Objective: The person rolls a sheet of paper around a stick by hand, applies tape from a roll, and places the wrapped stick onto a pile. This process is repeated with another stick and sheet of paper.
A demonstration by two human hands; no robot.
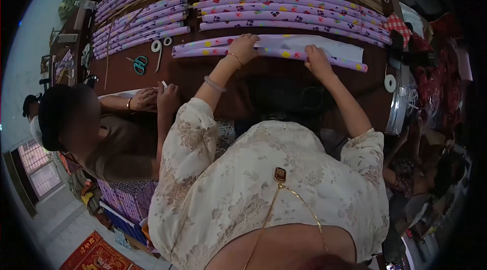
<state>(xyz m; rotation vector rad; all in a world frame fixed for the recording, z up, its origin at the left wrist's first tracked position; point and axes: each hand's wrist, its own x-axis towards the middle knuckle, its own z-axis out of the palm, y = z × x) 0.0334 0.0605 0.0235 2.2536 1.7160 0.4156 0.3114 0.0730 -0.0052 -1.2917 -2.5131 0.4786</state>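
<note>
Left hand (243, 46) and right hand (317, 62) are pressing on a paper-wrapped roll (274, 53), its lilac wrap looking smooth with a slight sheen; the white flap (314, 44) is showing matt. Finished rolls (289, 8) are gleaming the same. Table (127, 72) is looking dark, smooth, wood-like. Scissors (139, 63) are showing teal plastic handles. Tape rolls (157, 45) are looking white, glossy.

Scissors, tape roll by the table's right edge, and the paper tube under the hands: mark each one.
scissors (139, 64), head view, on the teal handles
tape roll (389, 83), head view, on its white ring
paper tube (276, 53), head view, mid-length between the hands
</note>
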